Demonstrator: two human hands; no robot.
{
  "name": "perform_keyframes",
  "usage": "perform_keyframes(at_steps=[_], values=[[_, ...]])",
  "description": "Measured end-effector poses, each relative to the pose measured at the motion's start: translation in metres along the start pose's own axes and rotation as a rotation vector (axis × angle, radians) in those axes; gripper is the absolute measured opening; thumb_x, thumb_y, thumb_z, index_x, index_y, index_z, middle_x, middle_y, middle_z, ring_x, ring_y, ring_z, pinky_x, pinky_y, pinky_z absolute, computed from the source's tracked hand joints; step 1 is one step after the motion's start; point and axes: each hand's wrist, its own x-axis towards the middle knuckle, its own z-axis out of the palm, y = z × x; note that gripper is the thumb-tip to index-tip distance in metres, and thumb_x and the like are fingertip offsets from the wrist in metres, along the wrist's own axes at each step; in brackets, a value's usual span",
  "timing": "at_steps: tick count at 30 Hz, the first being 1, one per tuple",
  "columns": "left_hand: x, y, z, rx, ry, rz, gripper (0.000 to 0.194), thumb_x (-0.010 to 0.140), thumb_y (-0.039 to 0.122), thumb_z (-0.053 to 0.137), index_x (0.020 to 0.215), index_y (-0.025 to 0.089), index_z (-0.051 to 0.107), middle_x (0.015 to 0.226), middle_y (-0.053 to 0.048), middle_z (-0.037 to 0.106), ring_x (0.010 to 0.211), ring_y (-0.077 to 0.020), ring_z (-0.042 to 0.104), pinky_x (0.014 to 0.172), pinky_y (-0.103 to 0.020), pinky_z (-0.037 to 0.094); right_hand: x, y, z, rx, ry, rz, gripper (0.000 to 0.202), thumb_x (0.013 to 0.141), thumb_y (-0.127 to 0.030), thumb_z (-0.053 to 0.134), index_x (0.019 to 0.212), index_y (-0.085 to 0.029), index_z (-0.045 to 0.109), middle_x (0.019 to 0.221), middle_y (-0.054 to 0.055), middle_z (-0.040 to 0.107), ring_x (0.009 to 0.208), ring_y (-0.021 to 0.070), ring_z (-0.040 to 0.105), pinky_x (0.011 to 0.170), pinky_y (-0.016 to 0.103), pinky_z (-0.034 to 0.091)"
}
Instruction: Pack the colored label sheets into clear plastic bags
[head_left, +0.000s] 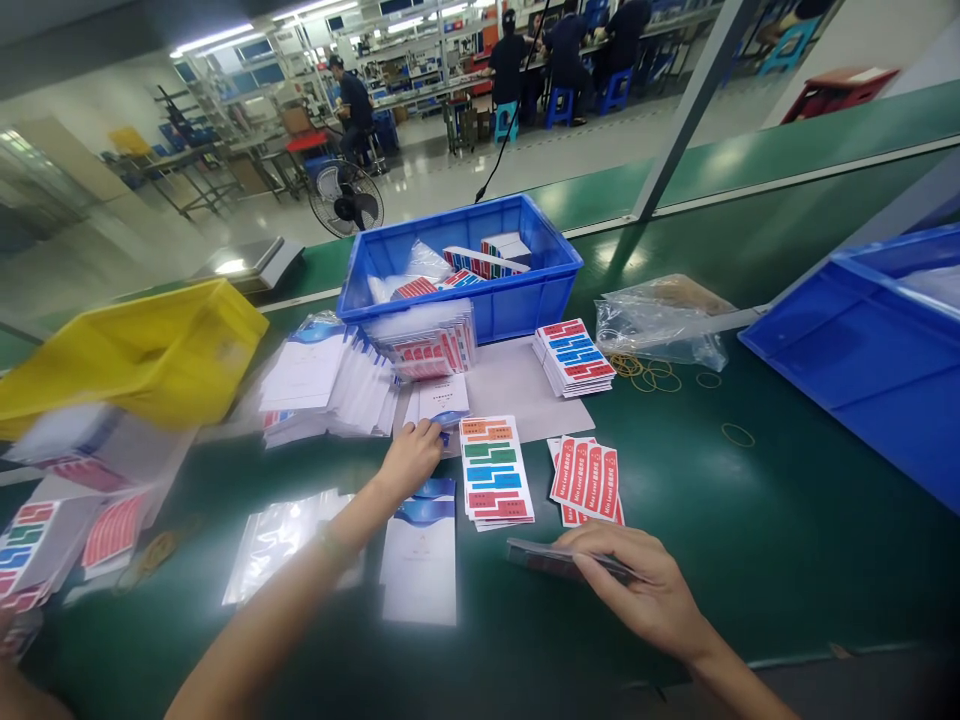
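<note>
Head view: the right hand [630, 580] grips a thin flat packet [566, 562] between thumb and fingers, nearer the person than the red labels [587, 478]. The left hand [414, 455] reaches to the small white booklets [442, 398] in front of the blue bin [465, 270] — fingers bent at their near edge, hold on them unclear. Between the hands — colored sticker sheets [495, 470], flat on the green table [675, 480].

Ceiling tube lights [315, 10] shine on a glossy pale floor [420, 170]. Metal shelving [262, 60] stands behind a long workbench [465, 85], with blue plastic stools [560, 105] and a pedestal fan [346, 197] nearer.
</note>
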Motion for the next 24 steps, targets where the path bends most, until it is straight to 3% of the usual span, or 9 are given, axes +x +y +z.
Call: perform_keyframes(at_steps=[5,9,12,18,21,24], values=[[0.02,-0.015,-0.015,0.041,0.15,-0.154,0.03,0.093,0.014,0.033,0.094,0.015,0.063,0.126,-0.015,0.056,0.113,-0.0298,0.049,0.082,-0.039,0.04,0.007,0.0,-0.009,-0.016,0.026,0.01,0.017,0.088,-0.01,0.053,0.085,-0.022,0.065,0.078,0.003,0.072,0.07,0.0187,0.069,0.063,0.027,0.055],[0.048,-0.035,-0.034,0.062,0.255,-0.301,0.034,0.094,0.015,0.029,0.101,0.015,0.062,0.127,-0.015,0.055,0.118,-0.0315,0.045,0.091,-0.042,0.037,0.024,-0.003,-0.023,-0.051,0.05,-0.033,0.016,0.089,-0.013,0.053,0.083,-0.022,0.065,0.074,0.003,0.071,0.067,0.0186,0.068,0.06,0.027,0.055],[0.072,-0.054,-0.047,0.078,0.298,-0.42,0.036,0.093,0.014,0.026,0.099,0.013,0.062,0.125,-0.019,0.054,0.115,-0.0342,0.045,0.088,-0.044,0.037,0.049,-0.006,-0.036,-0.129,0.102,-0.086,0.015,0.089,-0.016,0.055,0.081,-0.023,0.066,0.077,0.003,0.073,0.069,0.0185,0.069,0.063,0.027,0.056],[0.106,-0.087,-0.065,0.077,0.25,-0.44,0.035,0.09,0.011,0.028,0.097,0.011,0.062,0.105,-0.019,0.062,0.103,-0.0331,0.05,0.08,-0.042,0.038,0.142,-0.003,-0.049,-0.111,0.238,-0.112,0.015,0.091,-0.029,0.058,0.083,-0.023,0.07,0.082,0.002,0.072,0.075,0.0173,0.067,0.065,0.029,0.055],[0.113,-0.103,-0.073,0.06,0.197,-0.405,0.034,0.088,0.011,0.031,0.094,0.01,0.064,0.099,-0.019,0.064,0.099,-0.0331,0.053,0.076,-0.042,0.039,0.2,0.014,-0.033,-0.014,0.267,-0.121,0.018,0.091,-0.033,0.058,0.083,-0.02,0.067,0.085,0.001,0.07,0.079,0.0176,0.066,0.072,0.031,0.055],[0.119,-0.116,-0.08,0.033,0.149,-0.389,0.031,0.086,0.01,0.035,0.091,0.01,0.066,0.096,-0.019,0.066,0.094,-0.0328,0.055,0.072,-0.041,0.04,0.247,0.045,-0.002,-0.032,0.183,-0.133,0.022,0.094,-0.033,0.051,0.086,-0.017,0.062,0.088,0.003,0.069,0.083,0.0171,0.065,0.077,0.031,0.053]])
